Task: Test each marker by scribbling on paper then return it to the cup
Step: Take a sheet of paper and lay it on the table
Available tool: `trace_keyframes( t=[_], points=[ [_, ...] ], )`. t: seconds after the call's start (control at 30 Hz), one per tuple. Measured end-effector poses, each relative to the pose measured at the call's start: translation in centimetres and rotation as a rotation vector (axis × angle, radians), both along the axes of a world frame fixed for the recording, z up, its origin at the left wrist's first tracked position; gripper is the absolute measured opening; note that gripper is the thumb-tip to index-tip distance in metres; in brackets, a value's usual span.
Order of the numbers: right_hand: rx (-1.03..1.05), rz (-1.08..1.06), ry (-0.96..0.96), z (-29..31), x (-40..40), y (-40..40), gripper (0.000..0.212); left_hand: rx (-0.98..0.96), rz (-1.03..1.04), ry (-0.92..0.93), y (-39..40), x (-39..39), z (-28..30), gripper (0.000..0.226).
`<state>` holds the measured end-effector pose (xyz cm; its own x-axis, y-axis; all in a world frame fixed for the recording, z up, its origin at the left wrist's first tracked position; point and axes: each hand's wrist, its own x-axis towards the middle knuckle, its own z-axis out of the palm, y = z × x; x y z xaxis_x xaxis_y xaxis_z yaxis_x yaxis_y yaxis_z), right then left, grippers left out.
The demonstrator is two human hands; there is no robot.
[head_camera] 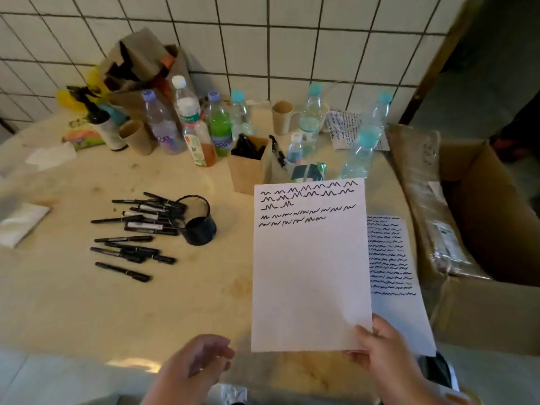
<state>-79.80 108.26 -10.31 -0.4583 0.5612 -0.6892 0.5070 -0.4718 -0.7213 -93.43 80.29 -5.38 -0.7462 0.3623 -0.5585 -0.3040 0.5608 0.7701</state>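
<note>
A white sheet of paper (pixel 309 276) with a few rows of black scribbles at its top is lifted over the table; my right hand (pixel 382 350) pinches its lower right corner. My left hand (pixel 195 365) hovers near the table's front edge with loosely curled fingers, holding nothing. A black cup (pixel 198 219) lies tipped on its side at mid-table. Several black markers (pixel 137 229) are scattered on the table to its left. A second sheet (pixel 391 258), covered in scribbles, lies flat under the held one.
A brown box of black markers (pixel 248 165) stands behind the paper. Several plastic bottles (pixel 219 124), paper cups (pixel 282 116) and a spray bottle (pixel 103 124) crowd the back by the tiled wall. An open cardboard box (pixel 479 229) sits at the right.
</note>
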Motion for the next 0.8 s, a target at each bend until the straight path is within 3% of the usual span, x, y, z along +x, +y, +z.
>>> trace_keyframes(
  t=[0.3, 0.8],
  points=[
    [0.124, -0.028, -0.033, -0.2, -4.2, -6.4, 0.026, -0.019, 0.023, -0.169, -5.9, -5.9, -0.7, 0.019],
    [0.114, 0.081, 0.042, -3.0, -6.9, -8.1, 0.018, -0.017, 0.168, -0.064, -8.8, -7.4, 0.4, 0.019]
  ],
)
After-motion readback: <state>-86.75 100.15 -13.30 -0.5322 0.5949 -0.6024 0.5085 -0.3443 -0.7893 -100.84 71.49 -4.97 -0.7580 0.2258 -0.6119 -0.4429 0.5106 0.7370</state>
